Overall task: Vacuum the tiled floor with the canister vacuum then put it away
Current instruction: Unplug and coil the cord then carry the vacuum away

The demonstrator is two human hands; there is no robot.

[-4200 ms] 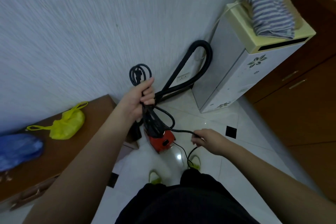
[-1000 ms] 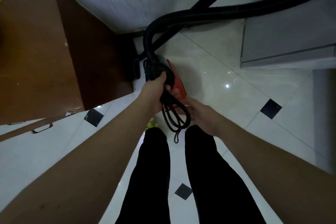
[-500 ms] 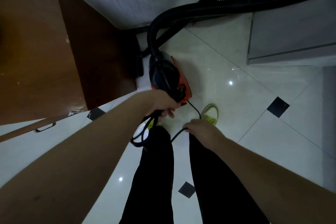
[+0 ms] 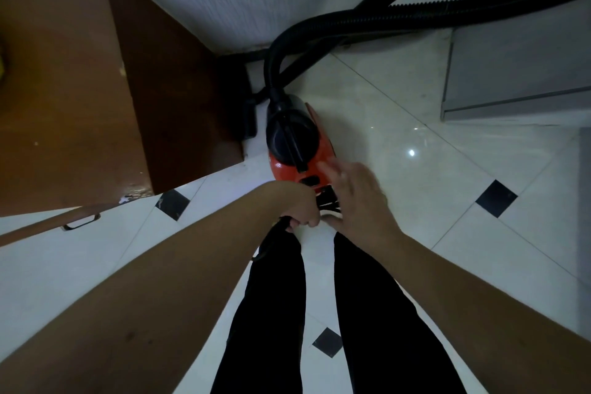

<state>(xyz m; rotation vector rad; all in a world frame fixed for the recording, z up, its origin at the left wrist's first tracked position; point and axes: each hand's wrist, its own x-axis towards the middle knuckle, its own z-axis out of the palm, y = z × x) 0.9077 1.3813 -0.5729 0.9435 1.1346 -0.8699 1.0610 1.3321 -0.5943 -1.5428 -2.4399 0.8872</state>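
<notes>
Both hands (image 4: 329,201) at the red canister vacuum's (image 4: 295,150) rear, left gripping cord (image 4: 275,233).

Red canister vacuum (image 4: 289,166) with black top and black ribbed hose (image 4: 415,14); white floor (image 4: 399,125) with black diamond tiles; brown cabinet (image 4: 64,89); my trousers (image 4: 271,313) black.

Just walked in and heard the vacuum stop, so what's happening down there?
A person is bent over the red canister vacuum, which sits on the tiled floor beside a brown cabinet. Their left hand grips the bundled black power cord at the vacuum's rear. The right hand hovers there, fingers spread. The black hose curves off along the wall.
</notes>
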